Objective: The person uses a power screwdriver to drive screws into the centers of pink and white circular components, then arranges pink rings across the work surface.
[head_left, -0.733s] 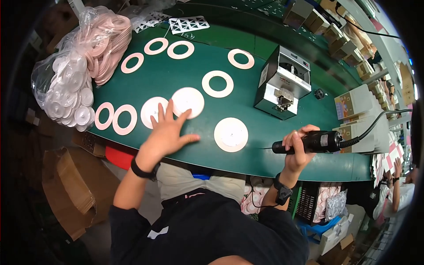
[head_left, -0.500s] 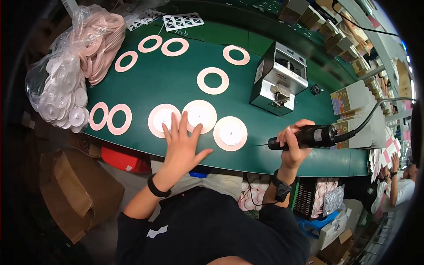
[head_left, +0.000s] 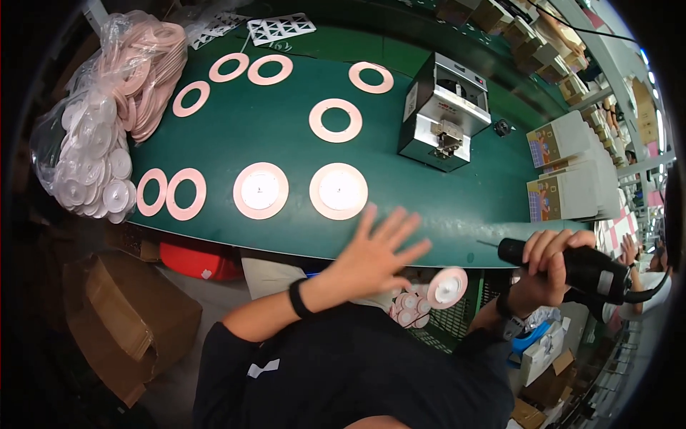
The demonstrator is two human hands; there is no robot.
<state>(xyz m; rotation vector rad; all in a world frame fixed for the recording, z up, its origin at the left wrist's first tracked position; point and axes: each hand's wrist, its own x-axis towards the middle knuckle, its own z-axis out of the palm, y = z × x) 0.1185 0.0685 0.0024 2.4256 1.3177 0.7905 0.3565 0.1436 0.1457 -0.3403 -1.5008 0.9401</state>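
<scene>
My left hand [head_left: 379,254], slightly blurred, is open with fingers spread over the table's front edge. Just right of it, a pink-rimmed white disc [head_left: 447,287] is in mid-air past the edge, tilted and touching no hand. My right hand [head_left: 547,261] is wrapped round a black corded electric screwdriver [head_left: 597,272], its thin bit pointing left. Two more discs lie flat on the green table [head_left: 286,136]: a left assembled disc [head_left: 260,191] and a right assembled disc [head_left: 339,191], nearest my left fingertips.
Several loose pink rings [head_left: 335,121] lie about the table. A clear bag [head_left: 107,121] of pink rings and white discs stands at left, a metal-and-black machine [head_left: 446,114] at back right. Below the edge, a green crate [head_left: 446,322] sits by a pile of discs [head_left: 409,309].
My left hand has swept right and toward me. The rightmost disc has left the table and is now beyond its edge. The middle disc sits further right. My right hand moved right with the screwdriver.
</scene>
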